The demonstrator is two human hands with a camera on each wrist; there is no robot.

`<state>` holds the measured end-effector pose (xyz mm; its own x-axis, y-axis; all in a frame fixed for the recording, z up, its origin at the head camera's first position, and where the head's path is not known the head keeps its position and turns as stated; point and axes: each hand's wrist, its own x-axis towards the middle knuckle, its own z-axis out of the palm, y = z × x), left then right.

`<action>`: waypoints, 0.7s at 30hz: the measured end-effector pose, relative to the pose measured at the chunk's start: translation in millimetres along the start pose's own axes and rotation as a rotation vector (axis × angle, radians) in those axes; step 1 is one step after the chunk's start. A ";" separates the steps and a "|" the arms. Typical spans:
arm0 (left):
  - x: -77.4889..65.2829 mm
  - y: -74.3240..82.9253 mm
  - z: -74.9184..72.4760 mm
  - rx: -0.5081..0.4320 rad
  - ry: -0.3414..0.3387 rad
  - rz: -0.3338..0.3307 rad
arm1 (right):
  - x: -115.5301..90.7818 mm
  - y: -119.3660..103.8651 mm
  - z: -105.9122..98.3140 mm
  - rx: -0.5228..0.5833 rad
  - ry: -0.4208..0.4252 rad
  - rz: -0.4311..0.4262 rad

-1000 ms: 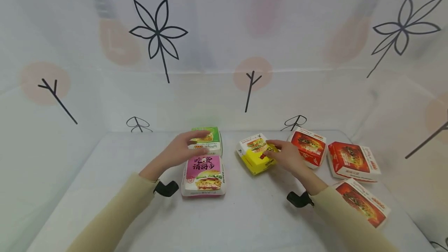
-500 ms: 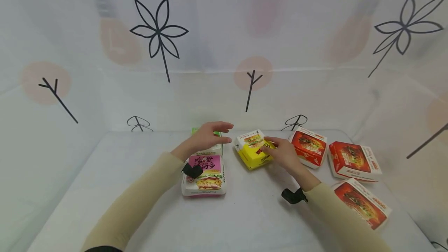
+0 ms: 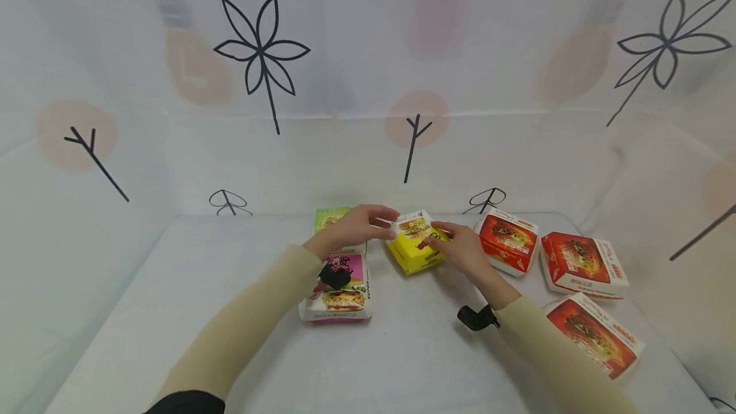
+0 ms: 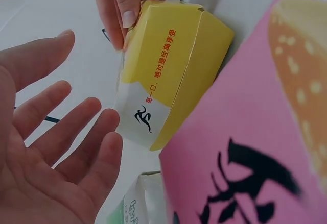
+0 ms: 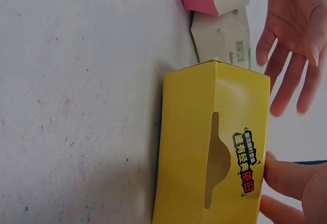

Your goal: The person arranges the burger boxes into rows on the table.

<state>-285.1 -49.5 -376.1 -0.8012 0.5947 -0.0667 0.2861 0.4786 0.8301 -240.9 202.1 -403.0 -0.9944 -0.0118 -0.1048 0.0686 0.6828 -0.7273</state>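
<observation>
A yellow-and-white burger box point(image 3: 415, 249) rests near the middle of the table in the head view. My right hand point(image 3: 462, 253) holds it at its right side, thumb and fingers against the carton. In the right wrist view the slotted yellow side of the burger box point(image 5: 199, 147) faces the camera. From the left my left hand point(image 3: 359, 229) reaches to the box's upper left corner, fingers extended. The left wrist view shows a gap between the left hand point(image 4: 66, 147) and the box point(image 4: 163, 66).
A pink burger box point(image 3: 339, 299) lies under my left wrist, with a green one point(image 3: 330, 217) behind it. Along the right are three red boxes: one at the back point(image 3: 508, 241), one at the far right point(image 3: 583, 264) and one nearer point(image 3: 598, 334). White printed cloth point(image 3: 322, 165) walls the table.
My left hand has moved right, from over the green and pink boxes to beside the yellow box. The yellow box and my right hand have shifted slightly left and away.
</observation>
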 end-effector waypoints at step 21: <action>3.9 -0.9 5.9 0.091 0.007 -0.061 | -4.6 3.6 1.1 -0.010 0.035 -0.042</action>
<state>-285.4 -43.8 -380.4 -0.8222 0.5581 -0.1117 0.2828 0.5709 0.7708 -236.1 203.7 -405.9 -0.9986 -0.0156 -0.0502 0.0257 0.6894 -0.7240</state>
